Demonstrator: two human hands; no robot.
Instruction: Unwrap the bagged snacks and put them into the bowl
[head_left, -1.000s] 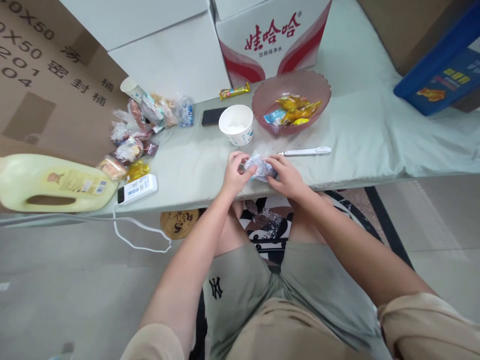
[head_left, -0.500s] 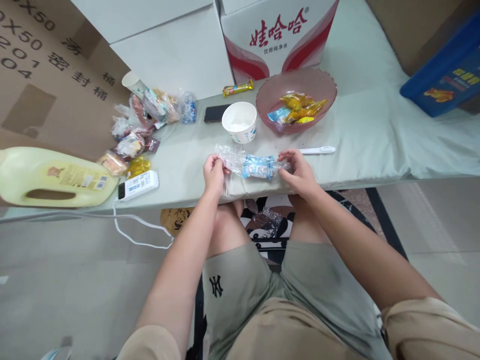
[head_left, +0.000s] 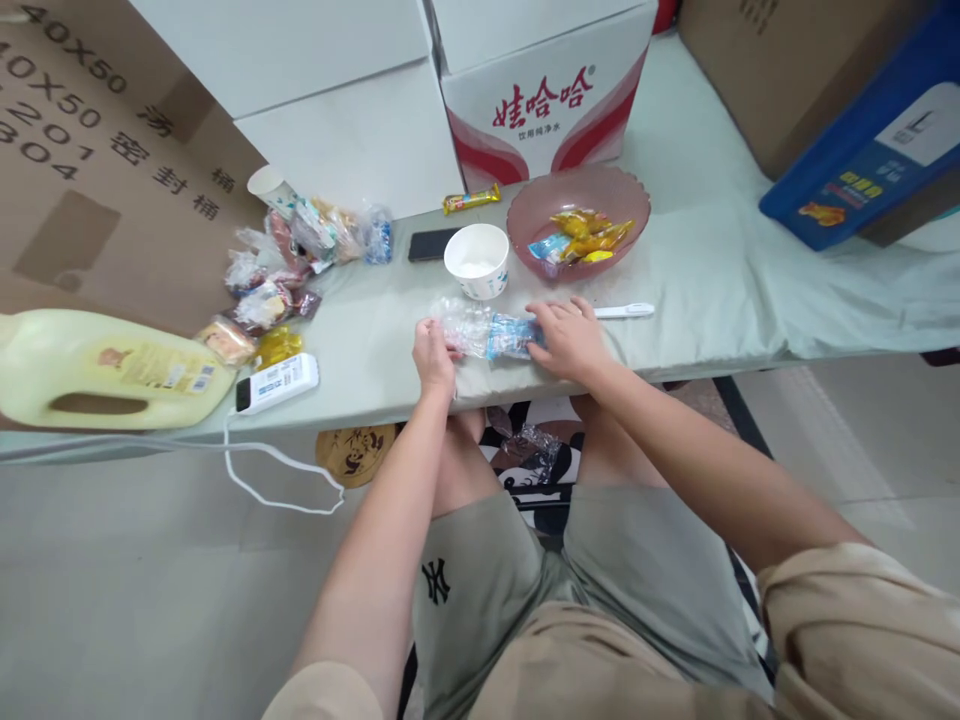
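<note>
My left hand (head_left: 435, 358) is closed, pinching the left end of a clear plastic bag (head_left: 466, 328) at the table's front edge. Inside or beneath the clear plastic is a small blue-and-white wrapped packet (head_left: 504, 338). My right hand (head_left: 568, 338) lies over the packet's right end, fingers curled around it, so that end is hidden. Just behind the bag stands a white paper cup (head_left: 478, 262) with pale contents. A white pen-like stick (head_left: 624, 311) lies to the right of my right hand.
A pink bowl (head_left: 577, 190) holds several yellow packets. Behind are a dark phone (head_left: 433, 245), a yellow snack bar (head_left: 471, 198) and a white carton (head_left: 551, 110). Wrapped snacks (head_left: 281, 265), a power strip (head_left: 277, 383) and a yellow jug (head_left: 112, 370) occupy the left; a blue container (head_left: 847, 160) stands right.
My right hand has moved left from the bag's right end onto the blue packet, covering part of it. My left hand keeps its pinch. The view has shifted slightly.
</note>
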